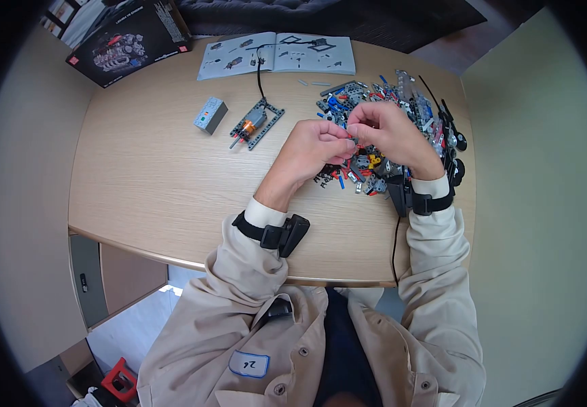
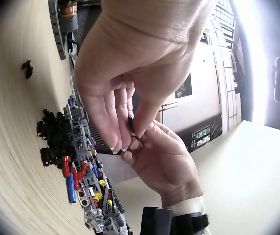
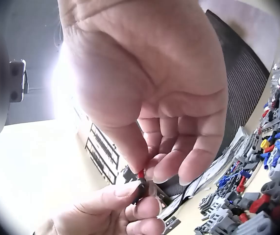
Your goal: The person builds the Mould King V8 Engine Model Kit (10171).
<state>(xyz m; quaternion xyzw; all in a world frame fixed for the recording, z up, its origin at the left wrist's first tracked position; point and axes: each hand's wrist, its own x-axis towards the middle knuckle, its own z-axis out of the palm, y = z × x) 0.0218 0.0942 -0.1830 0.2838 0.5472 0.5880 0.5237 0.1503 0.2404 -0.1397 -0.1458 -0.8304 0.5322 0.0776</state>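
Observation:
Both hands meet above the left side of the parts pile. In the right wrist view the left hand pinches a small dark piece between thumb and fingers. The right hand pinches a small red piece touching its top. Seen from the head, the left hand and right hand have their fingertips nearly together, covering most of both pieces. A bit of black shows at the left hand's fingers in the left wrist view.
Loose bricks spread under and right of the hands. An assembled frame with an orange-and-grey motor, a grey battery box, an open manual and a product box stand farther back and left. Black connectors lie at the pile's edge.

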